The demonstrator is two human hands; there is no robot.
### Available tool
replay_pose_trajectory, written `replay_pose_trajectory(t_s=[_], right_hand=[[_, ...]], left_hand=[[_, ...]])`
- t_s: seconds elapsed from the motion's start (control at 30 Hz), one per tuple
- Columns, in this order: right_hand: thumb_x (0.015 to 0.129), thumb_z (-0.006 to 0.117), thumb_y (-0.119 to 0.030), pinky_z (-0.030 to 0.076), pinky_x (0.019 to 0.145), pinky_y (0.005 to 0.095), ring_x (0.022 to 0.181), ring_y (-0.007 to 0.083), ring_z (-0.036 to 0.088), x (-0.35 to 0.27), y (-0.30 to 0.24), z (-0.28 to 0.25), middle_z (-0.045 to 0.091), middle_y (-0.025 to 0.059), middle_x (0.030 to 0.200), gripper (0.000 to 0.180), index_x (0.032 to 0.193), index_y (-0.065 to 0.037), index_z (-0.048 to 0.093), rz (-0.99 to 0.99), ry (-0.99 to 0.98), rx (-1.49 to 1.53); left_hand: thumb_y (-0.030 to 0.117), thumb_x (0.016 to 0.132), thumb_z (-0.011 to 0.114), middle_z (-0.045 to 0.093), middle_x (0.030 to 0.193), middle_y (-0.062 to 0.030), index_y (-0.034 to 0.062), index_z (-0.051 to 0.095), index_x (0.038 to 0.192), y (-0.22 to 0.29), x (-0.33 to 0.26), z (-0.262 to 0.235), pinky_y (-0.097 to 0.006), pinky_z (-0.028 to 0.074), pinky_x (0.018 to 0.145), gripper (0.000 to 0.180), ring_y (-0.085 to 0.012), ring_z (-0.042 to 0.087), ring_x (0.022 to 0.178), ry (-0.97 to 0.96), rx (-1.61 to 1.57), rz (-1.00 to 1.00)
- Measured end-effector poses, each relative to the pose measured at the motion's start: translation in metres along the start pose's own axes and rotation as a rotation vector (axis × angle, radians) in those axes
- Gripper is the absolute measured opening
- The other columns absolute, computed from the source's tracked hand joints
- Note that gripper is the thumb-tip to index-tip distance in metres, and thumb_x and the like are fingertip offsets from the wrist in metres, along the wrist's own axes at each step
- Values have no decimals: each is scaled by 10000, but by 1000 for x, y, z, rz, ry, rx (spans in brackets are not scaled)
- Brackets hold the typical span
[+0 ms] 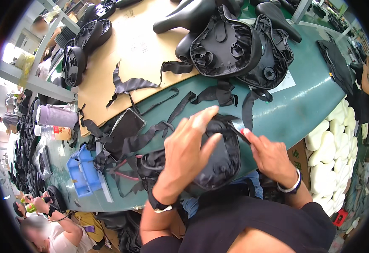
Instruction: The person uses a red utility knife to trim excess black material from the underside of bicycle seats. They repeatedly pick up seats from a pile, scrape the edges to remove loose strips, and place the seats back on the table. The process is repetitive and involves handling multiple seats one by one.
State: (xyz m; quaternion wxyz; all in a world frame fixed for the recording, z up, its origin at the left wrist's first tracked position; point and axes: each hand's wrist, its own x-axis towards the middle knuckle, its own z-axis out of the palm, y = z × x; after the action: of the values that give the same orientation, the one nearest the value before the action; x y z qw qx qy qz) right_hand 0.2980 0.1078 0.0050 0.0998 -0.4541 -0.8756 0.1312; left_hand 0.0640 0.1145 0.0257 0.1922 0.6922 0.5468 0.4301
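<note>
While one black saddle (228, 158) is laid at the near edge of the green table (294, 111), one bladed tool (237, 125) is clamped between the thumb and fingers of the right hand (273, 158), just beside the saddle's far right rim. The left hand (184, 147) is held over the saddle's left side, thumb and fingers apart; whether the saddle is pressed cannot be told. Beyond, two upturned saddles (222, 50) are set, and to the left one blue tray (83, 175), one lilac container (56, 116) and one bottle (61, 133) are placed
</note>
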Motion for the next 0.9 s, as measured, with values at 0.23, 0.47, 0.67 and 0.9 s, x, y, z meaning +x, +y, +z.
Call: replay_pose_trajectory(t_s=[0.23,0.47,0.67,0.9], right_hand=[[827,582,-102,411,444,443,479,317,554,-11,-30,-3,548,131,682,572,1383,-78,447,51,-144,-60],[845,565,-100,419,448,431,508,292,574,61,27,-19,559,108,672,512,1345,-200,526,-168,6,-228],[848,573,-103,441,485,381,624,258,587,106,54,-31,535,67,689,471,1259,-331,608,-624,-284,-1],[863,537,-76,398,479,418,531,302,529,59,58,-59,516,119,666,496,1319,-269,542,-338,-374,-121]], left_hand=[[201,791,733,472,617,-77,34,532,555,-74,20,18,-385,356,655,352,-240,442,658,252,212,-91],[426,1012,439,438,1458,-183,16,642,1223,-47,12,-3,-400,179,1151,503,-264,282,1417,-40,-618,-626],[352,1013,435,492,1320,-119,193,692,1203,7,-70,-5,-396,338,950,357,-271,414,998,-90,243,-285],[262,984,456,610,644,-25,81,603,688,-32,-50,-79,-324,374,741,378,-161,451,764,147,-656,-27]])
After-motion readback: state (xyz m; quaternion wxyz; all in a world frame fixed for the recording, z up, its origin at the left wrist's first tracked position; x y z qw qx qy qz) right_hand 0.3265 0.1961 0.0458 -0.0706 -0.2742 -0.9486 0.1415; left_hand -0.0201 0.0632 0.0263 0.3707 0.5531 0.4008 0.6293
